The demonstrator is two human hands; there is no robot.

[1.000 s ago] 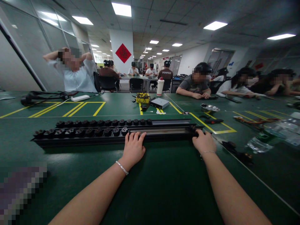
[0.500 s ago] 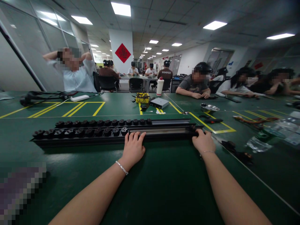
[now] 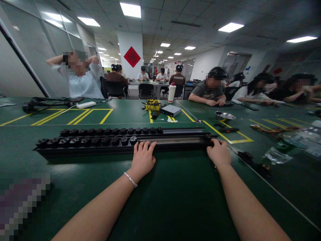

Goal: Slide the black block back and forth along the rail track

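Note:
A long black rail (image 3: 173,146) lies across the green table in front of me, with a second rail (image 3: 183,131) just behind it. Black round knob-like pieces (image 3: 105,141) fill the left part of both; bare metallic channel shows toward the right. My left hand (image 3: 144,157) rests on the near edge of the front rail, fingers spread and lying over it beside the last round piece. At the rail's right end, the fingers of my right hand (image 3: 218,152) are closed around a small black piece (image 3: 207,136), partly hidden by them.
A clear plastic bottle (image 3: 282,150) lies at right, near dark parts (image 3: 253,162). Further back are a metal bowl (image 3: 225,115), a grey box (image 3: 171,109), a yellow block with cables (image 3: 152,104) and a white bottle (image 3: 171,93). Several people sit around the tables.
Both hands stay at the same places on the rail. Only a very slight shift of the whole view shows.

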